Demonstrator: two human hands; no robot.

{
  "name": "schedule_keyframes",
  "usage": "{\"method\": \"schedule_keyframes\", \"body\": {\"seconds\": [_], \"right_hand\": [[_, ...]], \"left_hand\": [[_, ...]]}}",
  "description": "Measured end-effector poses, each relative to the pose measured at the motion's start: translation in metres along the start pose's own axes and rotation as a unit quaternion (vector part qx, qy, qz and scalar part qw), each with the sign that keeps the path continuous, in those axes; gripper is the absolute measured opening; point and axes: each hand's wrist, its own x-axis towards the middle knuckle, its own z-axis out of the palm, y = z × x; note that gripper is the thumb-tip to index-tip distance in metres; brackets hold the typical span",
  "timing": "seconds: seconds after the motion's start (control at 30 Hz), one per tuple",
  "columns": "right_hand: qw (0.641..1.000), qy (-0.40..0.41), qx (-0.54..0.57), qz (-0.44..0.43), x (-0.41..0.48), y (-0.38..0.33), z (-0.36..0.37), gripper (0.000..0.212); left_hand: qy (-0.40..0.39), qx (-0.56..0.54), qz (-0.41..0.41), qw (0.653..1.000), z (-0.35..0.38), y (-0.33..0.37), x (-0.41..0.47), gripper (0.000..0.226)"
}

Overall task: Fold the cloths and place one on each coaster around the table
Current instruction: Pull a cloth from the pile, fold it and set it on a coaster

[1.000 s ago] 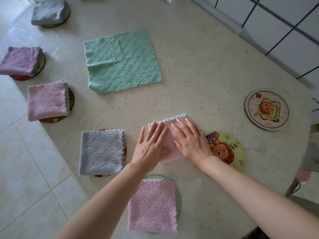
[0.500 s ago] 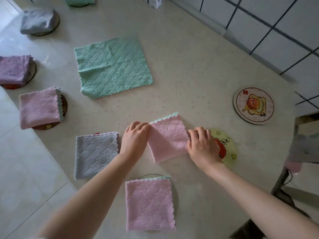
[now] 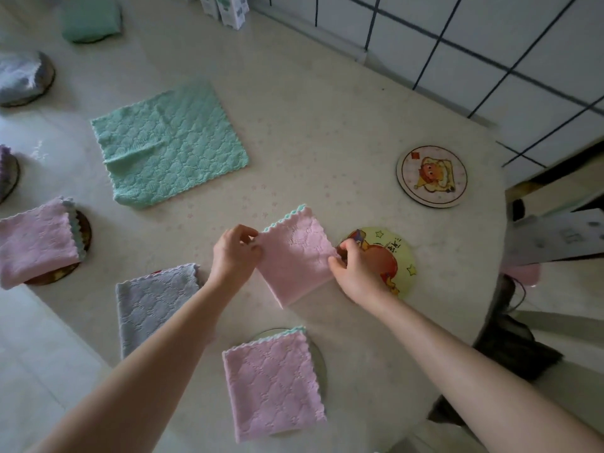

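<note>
Head view: your left hand and right hand each pinch a side of the folded pink cloth at table centre, its coaster at 3 o'clock; an uneven grip could spill the fold open.

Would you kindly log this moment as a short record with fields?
left hand: pinches left edge of folded pink cloth
right hand: pinches its right edge
cloth position: beside yellow coaster, not yet on it
bare coasters: yellow coaster; white coaster
unfolded: green cloth, flat on table
</note>
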Motion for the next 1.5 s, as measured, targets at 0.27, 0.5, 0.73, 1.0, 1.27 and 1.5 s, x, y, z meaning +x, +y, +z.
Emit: {"method": "schedule_keyframes", "body": {"seconds": [0.27, 0.5, 0.73, 1.0, 1.27, 1.5], "right_hand": [[0.980, 0.135, 0.140, 0.034, -0.026, 0.046, -0.042, 0.013], [0.951, 0.243, 0.184, 0.051, -0.048, 0.090, -0.064, 0.014], [0.949, 0.221, 0.194, 0.115, -0.050, 0.114, -0.048, 0.022], [0.940, 0.195, 0.226, 0.162, -0.047, 0.111, -0.044, 0.029], [0.905, 0.128, 0.388, 0.121, -0.044, 0.084, -0.057, 0.038], [0.925, 0.179, 0.328, 0.076, -0.042, 0.091, -0.061, 0.035]], "left_hand": [[-0.064, -0.216, -0.032, 0.974, 0.023, 0.047, -0.017, 0.029], [-0.119, -0.256, -0.031, 0.959, 0.075, 0.075, -0.026, 0.025], [-0.096, -0.161, -0.079, 0.979, 0.100, 0.073, -0.025, 0.021], [-0.093, -0.166, -0.082, 0.978, 0.094, 0.073, -0.024, 0.021], [-0.232, -0.320, -0.110, 0.912, 0.072, 0.085, -0.030, 0.030], [-0.192, -0.261, -0.076, 0.943, 0.080, 0.087, -0.015, 0.026]]}}
